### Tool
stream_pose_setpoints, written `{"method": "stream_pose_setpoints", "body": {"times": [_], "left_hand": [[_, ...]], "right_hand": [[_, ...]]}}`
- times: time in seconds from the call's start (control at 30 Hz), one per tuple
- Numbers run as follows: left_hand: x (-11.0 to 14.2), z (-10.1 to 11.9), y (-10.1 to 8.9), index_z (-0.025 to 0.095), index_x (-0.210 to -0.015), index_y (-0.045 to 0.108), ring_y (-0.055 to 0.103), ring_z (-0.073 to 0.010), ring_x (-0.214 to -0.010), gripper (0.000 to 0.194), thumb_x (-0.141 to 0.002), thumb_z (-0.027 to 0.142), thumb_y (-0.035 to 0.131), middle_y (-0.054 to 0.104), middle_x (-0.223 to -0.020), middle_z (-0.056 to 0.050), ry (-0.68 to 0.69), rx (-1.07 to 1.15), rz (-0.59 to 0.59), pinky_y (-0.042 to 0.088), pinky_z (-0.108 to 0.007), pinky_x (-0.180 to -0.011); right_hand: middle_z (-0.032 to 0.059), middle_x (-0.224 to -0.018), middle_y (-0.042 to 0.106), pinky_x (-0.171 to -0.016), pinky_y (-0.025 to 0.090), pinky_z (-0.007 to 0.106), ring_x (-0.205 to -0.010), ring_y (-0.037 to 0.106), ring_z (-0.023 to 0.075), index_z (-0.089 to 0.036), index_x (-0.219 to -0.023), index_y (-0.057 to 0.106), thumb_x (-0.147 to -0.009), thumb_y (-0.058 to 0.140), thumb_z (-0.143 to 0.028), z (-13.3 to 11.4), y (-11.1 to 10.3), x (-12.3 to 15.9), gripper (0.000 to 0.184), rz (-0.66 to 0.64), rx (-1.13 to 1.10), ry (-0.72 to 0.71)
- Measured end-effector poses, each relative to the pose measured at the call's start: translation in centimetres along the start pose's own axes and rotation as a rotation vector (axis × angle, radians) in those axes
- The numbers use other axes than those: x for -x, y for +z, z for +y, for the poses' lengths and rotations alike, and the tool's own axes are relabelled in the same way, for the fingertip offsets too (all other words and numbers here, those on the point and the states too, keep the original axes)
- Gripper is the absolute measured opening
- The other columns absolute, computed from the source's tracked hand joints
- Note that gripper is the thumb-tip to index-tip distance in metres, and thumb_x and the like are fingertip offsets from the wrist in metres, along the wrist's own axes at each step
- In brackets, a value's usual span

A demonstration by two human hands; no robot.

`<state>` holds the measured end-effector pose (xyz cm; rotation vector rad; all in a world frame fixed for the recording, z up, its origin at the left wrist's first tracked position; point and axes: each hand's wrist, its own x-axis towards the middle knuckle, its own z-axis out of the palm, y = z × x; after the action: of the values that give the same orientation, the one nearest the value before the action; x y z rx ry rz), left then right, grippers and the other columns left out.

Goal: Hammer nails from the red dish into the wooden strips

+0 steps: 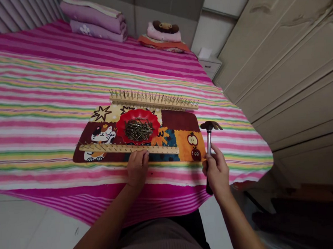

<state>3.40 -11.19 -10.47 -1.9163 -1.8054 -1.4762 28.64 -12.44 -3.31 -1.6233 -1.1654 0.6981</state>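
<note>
My right hand (217, 168) is wrapped round the dark grip of a claw hammer (209, 138), which stands nearly upright with its dark head at the top. At the front edge of a long wooden strip (156, 149), my left hand (137, 167) is closed with its fingertips pressed together; what they pinch, if anything, is too small to make out. Nails stick up from this strip, mostly along its left part. Just behind it a red scalloped bowl (120, 121) holds a heap of loose nails (138, 130).
A second wooden strip (154, 101), thick with upright nails, lies behind the bowl. Underneath is a patterned mat (180, 120) on a bed with a striped sheet (41, 109). Folded purple bedding (98, 19) sits at the back; a wooden wardrobe (286, 57) stands on the right.
</note>
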Motion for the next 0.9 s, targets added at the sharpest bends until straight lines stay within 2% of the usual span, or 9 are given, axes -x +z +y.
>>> {"method": "stream_pose_setpoints", "body": {"times": [0.1,0.17,0.23,0.3,0.43,0.6,0.7,0.8,0.9], "left_hand": [[0.0,0.0,0.1,0.018,-0.085,0.060,0.056,-0.0163,-0.074,0.012,-0.090,0.022,0.050,0.062,-0.075,-0.004,0.016,-0.017,0.013,0.046,-0.029,-0.072],[0.0,0.0,0.1,0.018,-0.085,0.059,0.056,-0.0163,-0.074,0.011,-0.090,0.021,0.049,0.062,-0.075,-0.004,0.023,-0.019,0.017,0.046,-0.029,-0.072],[0.0,0.1,0.0,0.019,-0.084,0.059,0.056,-0.0163,-0.073,0.012,-0.090,0.021,0.049,0.061,-0.074,-0.004,0.025,-0.022,0.011,0.045,-0.029,-0.071],[-0.1,0.1,0.0,0.019,-0.083,0.058,0.055,-0.0162,-0.072,0.013,-0.090,0.020,0.047,0.060,-0.072,-0.003,0.024,-0.027,0.002,0.045,-0.029,-0.070],[0.0,0.1,0.0,0.019,-0.083,0.058,0.054,-0.0167,-0.072,0.013,-0.090,0.021,0.047,0.060,-0.073,-0.004,0.030,-0.039,-0.003,0.044,-0.029,-0.069],[0.1,0.1,0.2,0.019,-0.082,0.057,0.054,-0.0178,-0.071,0.015,-0.091,0.020,0.045,0.059,-0.071,-0.005,0.034,-0.067,0.006,0.044,-0.030,-0.069],[0.1,0.2,0.2,0.019,-0.083,0.057,0.054,-0.0176,-0.072,0.012,-0.090,0.020,0.047,0.060,-0.072,-0.004,0.043,-0.054,0.008,0.044,-0.030,-0.070],[0.1,0.2,0.2,0.019,-0.083,0.057,0.054,-0.0175,-0.073,0.012,-0.090,0.021,0.048,0.061,-0.073,-0.004,0.038,-0.050,0.008,0.044,-0.029,-0.071],[0.2,0.1,0.3,0.019,-0.080,0.057,0.055,-0.0176,-0.072,0.017,-0.091,0.021,0.045,0.060,-0.071,-0.004,0.019,-0.078,-0.012,0.043,-0.030,-0.070]], "right_hand": [[-0.0009,-0.081,0.056,-0.042,0.033,0.019,-0.050,0.043,0.0072,-0.025,-0.133,0.050,-0.082,0.056,-0.043,-3.6,-0.2,4.1,0.054,-0.353,-0.207,0.228],[-0.0016,-0.077,0.055,-0.042,0.030,0.017,-0.049,0.041,0.0060,-0.024,-0.130,0.054,-0.083,0.057,-0.039,-5.3,0.3,5.9,0.050,-0.560,-0.235,0.260],[-0.0030,-0.072,0.053,-0.042,0.030,0.017,-0.047,0.038,0.0055,-0.024,-0.128,0.057,-0.085,0.053,-0.035,-6.0,1.2,7.0,0.044,-0.677,-0.199,0.221],[-0.0033,-0.069,0.053,-0.045,0.034,0.018,-0.048,0.039,0.0065,-0.024,-0.127,0.058,-0.087,0.050,-0.033,-6.1,2.1,7.6,0.042,-0.697,-0.130,0.132],[-0.0009,-0.072,0.059,-0.059,0.045,0.021,-0.061,0.051,0.0106,-0.021,-0.128,0.058,-0.088,0.049,-0.032,-5.5,3.4,7.7,0.043,-0.626,-0.026,-0.054],[0.0002,-0.074,0.063,-0.066,0.050,0.025,-0.067,0.058,0.0130,-0.021,-0.127,0.059,-0.089,0.046,-0.030,-6.1,3.6,7.5,0.041,-0.634,0.063,-0.159],[0.0032,-0.085,0.067,-0.072,0.053,0.028,-0.076,0.062,0.0147,-0.021,-0.133,0.054,-0.092,0.044,-0.029,-6.8,3.2,7.8,0.043,-0.588,0.092,-0.220],[0.0073,-0.107,0.067,-0.084,0.052,0.032,-0.094,0.063,0.0170,-0.023,-0.138,0.048,-0.092,0.044,-0.028,-6.8,3.2,8.0,0.046,-0.505,0.107,-0.324],[0.0072,-0.108,0.067,-0.087,0.051,0.032,-0.092,0.064,0.0164,-0.023,-0.134,0.053,-0.092,0.044,-0.027,-6.0,3.7,7.8,0.044,-0.571,0.108,-0.375]]}}
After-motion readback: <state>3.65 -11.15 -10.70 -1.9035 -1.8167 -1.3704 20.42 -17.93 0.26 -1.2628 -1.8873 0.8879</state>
